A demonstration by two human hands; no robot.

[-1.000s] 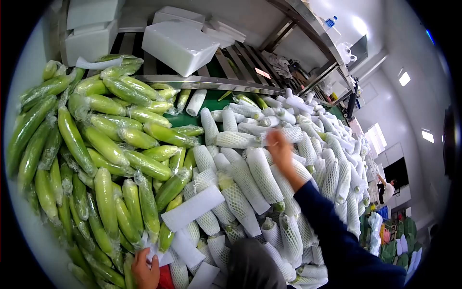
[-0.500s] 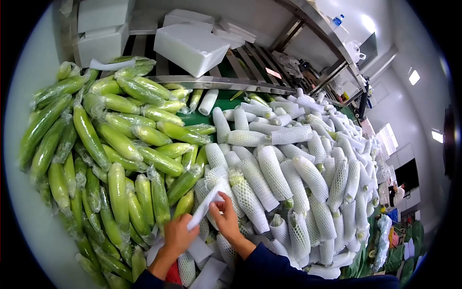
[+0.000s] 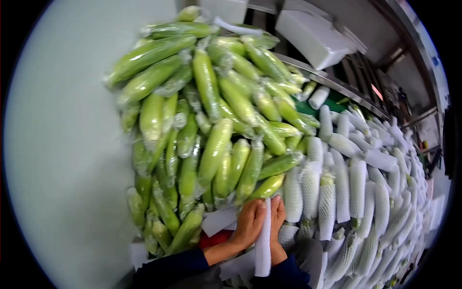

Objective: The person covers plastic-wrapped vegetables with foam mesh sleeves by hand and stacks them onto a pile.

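Observation:
A flat white foam sleeve (image 3: 263, 250) stands between my two hands near the bottom middle, its lower end pointing toward me. My left hand (image 3: 249, 222) grips it from the left, fingers curled at the upper end. Pressed against the sleeve's other side is my right hand (image 3: 277, 219), also closed at the top. Just beyond the hands lies a long green gourd-like vegetable (image 3: 268, 187) in clear film. More film-wrapped green vegetables (image 3: 214, 151) are heaped to the left. On the right, many similar ones sit inside white foam net sleeves (image 3: 357, 188).
Loose white foam sleeves (image 3: 219, 220) lie beside my left forearm, near something red (image 3: 215, 239). A pale smooth surface (image 3: 62, 144) stretches along the left. At the back, a white foam box (image 3: 313, 38) rests on a slatted rack behind a metal rail (image 3: 332, 83).
My view has swung left, so the heaps appear farther right. My hands have come closer together around the foam sleeve, which has turned from slanted to nearly upright in view.

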